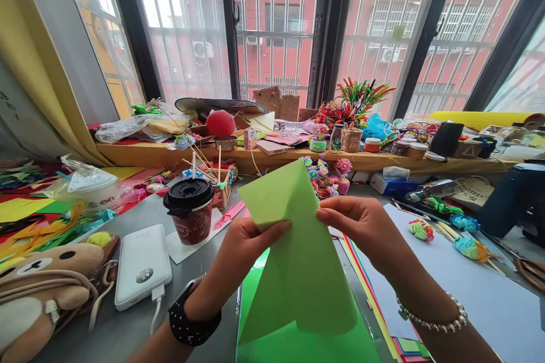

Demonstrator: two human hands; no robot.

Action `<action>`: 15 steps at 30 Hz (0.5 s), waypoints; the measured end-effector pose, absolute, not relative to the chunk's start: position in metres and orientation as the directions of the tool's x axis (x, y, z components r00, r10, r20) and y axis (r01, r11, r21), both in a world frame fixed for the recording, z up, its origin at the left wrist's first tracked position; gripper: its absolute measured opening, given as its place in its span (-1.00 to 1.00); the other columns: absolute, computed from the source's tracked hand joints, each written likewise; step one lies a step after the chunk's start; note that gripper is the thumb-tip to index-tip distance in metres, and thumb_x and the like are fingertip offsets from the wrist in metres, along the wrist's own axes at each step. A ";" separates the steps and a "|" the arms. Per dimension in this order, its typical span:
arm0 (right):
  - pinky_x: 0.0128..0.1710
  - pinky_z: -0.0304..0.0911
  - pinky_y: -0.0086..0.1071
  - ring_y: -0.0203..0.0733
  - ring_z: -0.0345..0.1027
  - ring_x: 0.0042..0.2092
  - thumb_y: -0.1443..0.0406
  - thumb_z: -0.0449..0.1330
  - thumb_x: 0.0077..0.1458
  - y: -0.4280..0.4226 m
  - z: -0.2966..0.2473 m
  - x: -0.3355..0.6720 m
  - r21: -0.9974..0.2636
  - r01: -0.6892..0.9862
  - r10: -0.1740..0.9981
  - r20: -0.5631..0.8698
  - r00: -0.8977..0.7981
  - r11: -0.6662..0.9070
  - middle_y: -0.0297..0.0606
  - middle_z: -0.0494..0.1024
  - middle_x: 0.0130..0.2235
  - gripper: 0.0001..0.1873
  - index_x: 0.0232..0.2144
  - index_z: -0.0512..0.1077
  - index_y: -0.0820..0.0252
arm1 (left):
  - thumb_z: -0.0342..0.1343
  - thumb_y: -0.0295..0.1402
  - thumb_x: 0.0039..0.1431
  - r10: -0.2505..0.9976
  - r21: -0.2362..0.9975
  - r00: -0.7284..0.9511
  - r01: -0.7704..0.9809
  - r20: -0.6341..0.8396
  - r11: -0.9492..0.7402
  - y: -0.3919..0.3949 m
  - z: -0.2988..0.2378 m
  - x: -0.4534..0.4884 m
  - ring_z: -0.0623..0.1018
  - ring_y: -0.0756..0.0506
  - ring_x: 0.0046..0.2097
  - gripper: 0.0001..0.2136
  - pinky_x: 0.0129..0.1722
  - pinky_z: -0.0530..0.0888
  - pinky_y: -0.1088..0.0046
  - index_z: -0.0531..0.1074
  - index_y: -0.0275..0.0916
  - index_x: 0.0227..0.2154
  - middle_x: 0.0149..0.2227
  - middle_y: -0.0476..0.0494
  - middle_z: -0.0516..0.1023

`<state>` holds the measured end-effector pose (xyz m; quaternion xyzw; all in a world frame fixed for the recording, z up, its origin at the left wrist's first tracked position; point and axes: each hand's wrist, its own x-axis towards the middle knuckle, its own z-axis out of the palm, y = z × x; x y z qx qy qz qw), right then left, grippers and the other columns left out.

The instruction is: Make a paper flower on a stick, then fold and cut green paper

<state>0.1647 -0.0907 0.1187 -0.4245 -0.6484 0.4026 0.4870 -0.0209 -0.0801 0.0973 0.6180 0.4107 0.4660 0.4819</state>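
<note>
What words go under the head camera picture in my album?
Left hand and right hand hold a bent green paper, with a lidded cup nearby.

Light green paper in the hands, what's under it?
A brighter green sheet shows past the lower edge of the light green paper; whatever the paper covers can't be seen.
</note>
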 end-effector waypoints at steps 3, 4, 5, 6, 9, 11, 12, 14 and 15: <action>-0.45 0.27 -0.46 -0.26 0.38 -0.42 0.20 0.22 -0.14 -0.090 0.120 0.165 -0.937 0.157 0.942 0.281 -0.186 0.310 -0.32 0.54 -0.46 -0.81 -0.47 0.49 0.21 | 0.16 -0.29 -0.11 0.955 0.985 0.253 0.035 0.153 -0.167 -0.083 0.097 -0.023 0.52 -0.12 -0.35 -0.80 -0.38 0.47 0.45 0.52 -0.31 -0.43 -0.39 -0.10 0.58; -0.47 0.25 -0.48 -0.28 0.37 -0.43 0.20 0.22 -0.14 -0.090 0.120 0.165 -0.939 0.154 0.942 0.277 -0.190 0.307 -0.33 0.53 -0.47 -0.82 -0.48 0.49 0.21 | 0.16 -0.30 -0.11 0.954 0.987 0.260 0.024 0.145 -0.157 -0.083 0.097 -0.024 0.52 -0.11 -0.35 -0.81 -0.39 0.47 0.47 0.52 -0.30 -0.43 -0.39 -0.09 0.58; -0.47 0.24 -0.49 -0.30 0.36 -0.44 0.19 0.22 -0.14 -0.090 0.120 0.166 -0.941 0.152 0.943 0.273 -0.193 0.303 -0.33 0.53 -0.48 -0.82 -0.49 0.48 0.20 | 0.17 -0.30 -0.11 0.953 0.989 0.267 0.014 0.141 -0.150 -0.084 0.097 -0.025 0.52 -0.10 -0.35 -0.81 -0.39 0.46 0.48 0.52 -0.30 -0.43 -0.39 -0.09 0.58; -0.48 0.23 -0.50 -0.31 0.35 -0.44 0.19 0.22 -0.13 -0.091 0.119 0.166 -0.942 0.150 0.943 0.270 -0.196 0.300 -0.34 0.52 -0.48 -0.81 -0.50 0.48 0.21 | 0.17 -0.30 -0.11 0.952 0.989 0.272 0.007 0.140 -0.147 -0.085 0.097 -0.025 0.53 -0.10 -0.35 -0.81 -0.38 0.46 0.48 0.52 -0.30 -0.43 -0.39 -0.09 0.58; -0.51 0.22 -0.51 -0.33 0.33 -0.46 0.18 0.21 -0.12 -0.092 0.119 0.165 -0.942 0.159 0.944 0.265 -0.196 0.297 -0.35 0.51 -0.50 -0.80 -0.51 0.48 0.21 | 0.16 -0.29 -0.11 0.950 0.987 0.275 0.026 0.145 -0.159 -0.087 0.097 -0.026 0.52 -0.11 -0.37 -0.80 -0.40 0.46 0.48 0.51 -0.32 -0.45 -0.41 -0.10 0.58; -0.51 0.22 -0.51 -0.32 0.33 -0.46 0.18 0.20 -0.12 -0.094 0.120 0.165 -0.941 0.163 0.944 0.265 -0.199 0.298 -0.35 0.51 -0.50 -0.81 -0.51 0.47 0.21 | 0.14 -0.28 -0.10 0.951 0.981 0.266 0.066 0.160 -0.183 -0.090 0.097 -0.026 0.52 -0.10 -0.41 -0.81 -0.46 0.46 0.49 0.51 -0.32 -0.49 -0.45 -0.09 0.58; -0.50 0.23 -0.51 -0.31 0.34 -0.45 0.18 0.20 -0.12 -0.095 0.121 0.165 -0.941 0.164 0.944 0.263 -0.201 0.297 -0.34 0.51 -0.49 -0.81 -0.50 0.47 0.20 | 0.13 -0.28 -0.09 0.949 0.975 0.264 0.090 0.173 -0.203 -0.091 0.097 -0.026 0.52 -0.10 -0.42 -0.81 -0.49 0.46 0.50 0.51 -0.32 -0.50 -0.47 -0.09 0.57; -0.46 0.26 -0.49 -0.27 0.37 -0.41 0.19 0.20 -0.11 -0.096 0.123 0.164 -0.941 0.158 0.942 0.266 -0.202 0.300 -0.33 0.52 -0.46 -0.81 -0.48 0.47 0.19 | 0.10 -0.27 -0.06 0.938 0.952 0.267 0.147 0.222 -0.267 -0.095 0.097 -0.026 0.52 -0.11 -0.43 -0.80 -0.52 0.45 0.51 0.50 -0.32 -0.53 -0.52 -0.07 0.56; -0.43 0.28 -0.47 -0.25 0.38 -0.38 0.19 0.20 -0.11 -0.097 0.124 0.164 -0.940 0.149 0.940 0.274 -0.201 0.306 -0.32 0.53 -0.44 -0.81 -0.46 0.47 0.19 | 0.09 -0.27 -0.04 0.926 0.931 0.272 0.182 0.261 -0.316 -0.097 0.097 -0.026 0.52 -0.11 -0.43 -0.80 -0.52 0.45 0.51 0.50 -0.31 -0.54 -0.54 -0.06 0.56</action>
